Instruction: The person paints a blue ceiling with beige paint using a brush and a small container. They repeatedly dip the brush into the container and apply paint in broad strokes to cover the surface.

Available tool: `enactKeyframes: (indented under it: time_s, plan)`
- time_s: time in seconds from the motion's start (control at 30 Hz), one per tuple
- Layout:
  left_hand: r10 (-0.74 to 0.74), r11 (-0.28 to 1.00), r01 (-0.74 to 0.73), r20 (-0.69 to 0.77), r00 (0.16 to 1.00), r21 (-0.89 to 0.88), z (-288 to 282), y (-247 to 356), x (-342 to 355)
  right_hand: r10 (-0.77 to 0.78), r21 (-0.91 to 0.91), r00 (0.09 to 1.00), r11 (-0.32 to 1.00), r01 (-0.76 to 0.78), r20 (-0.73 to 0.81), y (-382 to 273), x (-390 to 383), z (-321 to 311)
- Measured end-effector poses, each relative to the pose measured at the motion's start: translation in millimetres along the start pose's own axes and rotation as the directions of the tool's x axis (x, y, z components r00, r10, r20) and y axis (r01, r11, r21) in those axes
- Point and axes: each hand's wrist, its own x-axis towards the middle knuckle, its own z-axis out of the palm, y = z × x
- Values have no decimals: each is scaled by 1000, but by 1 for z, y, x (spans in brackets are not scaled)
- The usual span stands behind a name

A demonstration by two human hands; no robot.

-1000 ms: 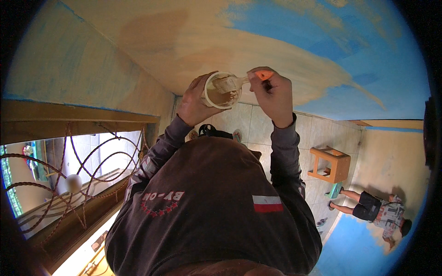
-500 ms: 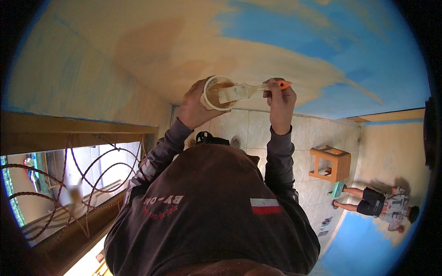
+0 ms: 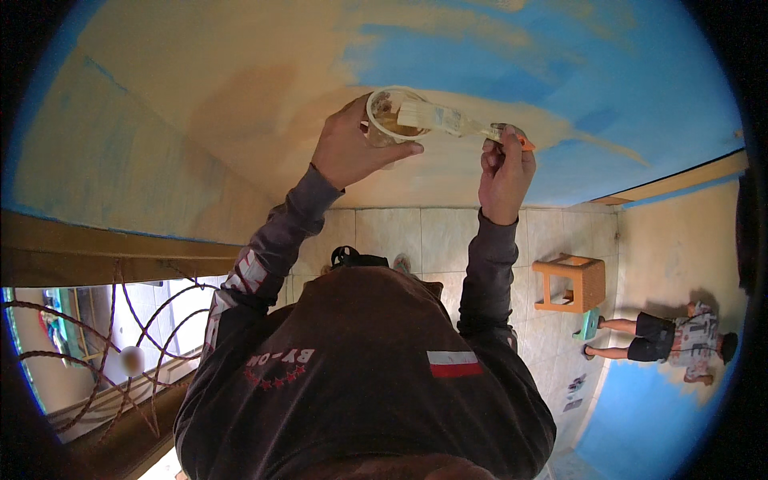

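Cream bristles of a paintbrush (image 3: 450, 120) reach over the mouth of a pale cup (image 3: 374, 99) before a tan-and-blue wall (image 3: 448, 60). The person's left hand (image 3: 350, 144) wraps its fingers around the cup's side, likely to steady it; the right hand (image 3: 508, 174) pinches the orange-tipped handle between nearly closed fingers, apparently so that any drips fall inside.

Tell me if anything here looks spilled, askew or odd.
No spill shows around the cup in the left hand. Only the wall looks odd: blue and tan meet in ragged, streaky patches rather than a clean edge.
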Motion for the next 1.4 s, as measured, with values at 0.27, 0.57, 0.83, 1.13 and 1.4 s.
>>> enactKeyframes:
  time_s: [0.27, 0.57, 0.83, 1.13, 1.4]
  plan:
    - [1, 999, -1, 2, 1000, 43, 10, -1, 32, -93, 41, 996, 995, 92, 18, -4, 14, -1]
    - [174, 980, -160, -129, 976, 118, 9, 31, 95, -297, 123, 953, 949, 289, 56, -36, 80, 17]
    - [103, 988, -86, -126, 987, 130, 9, 58, 124, -491, 148, 859, 869, 472, 145, -59, 136, 38]
    - [85, 993, -77, -83, 993, 91, 2, 61, 119, -643, -21, 739, 751, 660, 201, -87, 189, 11]
    - [88, 990, -77, -92, 992, 120, 3, 52, 113, -703, -217, 696, 664, 716, 147, -138, 214, -54]
